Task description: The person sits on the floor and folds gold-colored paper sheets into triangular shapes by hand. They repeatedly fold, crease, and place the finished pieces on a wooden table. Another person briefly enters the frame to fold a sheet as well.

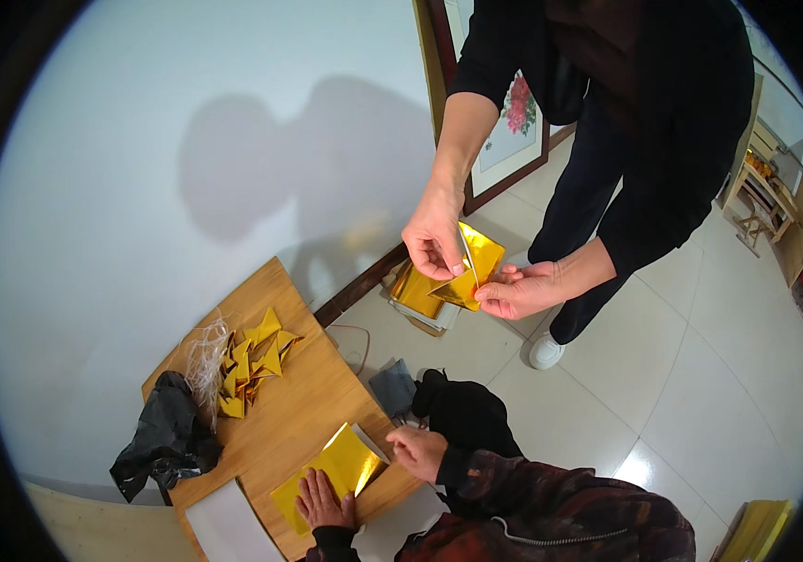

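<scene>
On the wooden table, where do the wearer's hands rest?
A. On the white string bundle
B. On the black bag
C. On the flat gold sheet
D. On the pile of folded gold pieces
C: the left hand presses on the gold sheet, and the right hand is at its right edge.

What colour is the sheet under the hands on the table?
Shiny gold, seen in the head view: sheet.
</scene>
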Demonstrator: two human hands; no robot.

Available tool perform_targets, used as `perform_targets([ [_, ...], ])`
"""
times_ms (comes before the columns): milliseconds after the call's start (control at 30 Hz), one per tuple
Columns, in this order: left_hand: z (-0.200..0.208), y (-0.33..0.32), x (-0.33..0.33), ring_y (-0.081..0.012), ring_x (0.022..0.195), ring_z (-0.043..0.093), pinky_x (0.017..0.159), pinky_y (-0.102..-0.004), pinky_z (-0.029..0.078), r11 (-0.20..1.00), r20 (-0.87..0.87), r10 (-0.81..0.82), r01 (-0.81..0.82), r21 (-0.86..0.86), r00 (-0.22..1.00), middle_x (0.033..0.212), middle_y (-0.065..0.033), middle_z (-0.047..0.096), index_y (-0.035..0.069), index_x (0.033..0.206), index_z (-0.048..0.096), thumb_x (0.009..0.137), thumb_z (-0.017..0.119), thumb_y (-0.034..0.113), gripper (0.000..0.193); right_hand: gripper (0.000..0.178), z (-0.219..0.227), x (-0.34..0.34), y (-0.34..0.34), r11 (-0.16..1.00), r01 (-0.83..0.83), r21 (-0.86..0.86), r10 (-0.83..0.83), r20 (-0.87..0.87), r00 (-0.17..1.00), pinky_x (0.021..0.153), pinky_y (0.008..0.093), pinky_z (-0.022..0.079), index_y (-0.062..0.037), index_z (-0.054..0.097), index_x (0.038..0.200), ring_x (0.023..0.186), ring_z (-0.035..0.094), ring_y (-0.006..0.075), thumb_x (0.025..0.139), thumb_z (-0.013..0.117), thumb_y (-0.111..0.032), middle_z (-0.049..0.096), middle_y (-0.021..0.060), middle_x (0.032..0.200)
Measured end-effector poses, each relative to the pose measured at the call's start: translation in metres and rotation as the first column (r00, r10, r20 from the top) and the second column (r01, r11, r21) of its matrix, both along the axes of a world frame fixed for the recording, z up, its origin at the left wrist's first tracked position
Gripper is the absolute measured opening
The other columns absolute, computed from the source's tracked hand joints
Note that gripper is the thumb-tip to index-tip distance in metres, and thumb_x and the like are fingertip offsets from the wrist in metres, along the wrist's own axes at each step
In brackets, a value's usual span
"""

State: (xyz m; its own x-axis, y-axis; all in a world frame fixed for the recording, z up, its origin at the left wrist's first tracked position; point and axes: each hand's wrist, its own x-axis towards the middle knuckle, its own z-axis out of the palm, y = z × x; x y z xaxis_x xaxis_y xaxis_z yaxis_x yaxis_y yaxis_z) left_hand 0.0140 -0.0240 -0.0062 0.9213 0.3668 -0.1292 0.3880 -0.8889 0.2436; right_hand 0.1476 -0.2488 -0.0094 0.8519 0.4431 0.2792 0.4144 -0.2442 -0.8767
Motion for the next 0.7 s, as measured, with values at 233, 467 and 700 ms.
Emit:
perform_targets([
  [233,0.000,-0.001,-0.001,-0.0347,0.147,0.018,0.116,-0.0553,0.009,1.000,0.008,-0.003,0.002,0.017,1.000,0.159,-0.0130,0.024,0.009,0.150,0.032,0.083,0.060,0.045,0.081,0.013,0.013,0.000,-0.034,0.998,0.065,0.001,-0.064,-0.119,0.991,0.065,0.0401,0.051,-0.0062,0.056,0.102,0.077,0.064,0.0347,0.089,0.056,-0.007,0.064,0.0153,0.087],
  [467,-0.001,-0.002,0.000,-0.0339,0.147,0.018,0.116,-0.0549,0.009,0.998,0.012,-0.009,0.008,0.059,1.000,0.160,-0.0123,0.024,0.009,0.150,0.031,0.084,0.060,0.046,0.082,0.010,0.017,-0.001,-0.043,0.998,0.060,0.014,-0.058,-0.092,0.994,0.063,0.0380,0.051,-0.0066,0.057,0.099,0.072,0.064,0.0322,0.089,0.057,-0.006,0.063,0.0139,0.084],
  [700,0.001,-0.003,0.000,-0.0343,0.147,0.019,0.116,-0.0554,0.009,0.999,0.020,-0.008,0.007,0.042,1.000,0.159,-0.0124,0.024,0.009,0.151,0.031,0.085,0.060,0.045,0.081,0.009,0.017,0.001,-0.046,0.996,0.071,0.052,-0.070,-0.026,0.997,0.062,0.0372,0.051,-0.0061,0.057,0.098,0.071,0.064,0.0316,0.089,0.058,-0.005,0.063,0.0134,0.084],
])
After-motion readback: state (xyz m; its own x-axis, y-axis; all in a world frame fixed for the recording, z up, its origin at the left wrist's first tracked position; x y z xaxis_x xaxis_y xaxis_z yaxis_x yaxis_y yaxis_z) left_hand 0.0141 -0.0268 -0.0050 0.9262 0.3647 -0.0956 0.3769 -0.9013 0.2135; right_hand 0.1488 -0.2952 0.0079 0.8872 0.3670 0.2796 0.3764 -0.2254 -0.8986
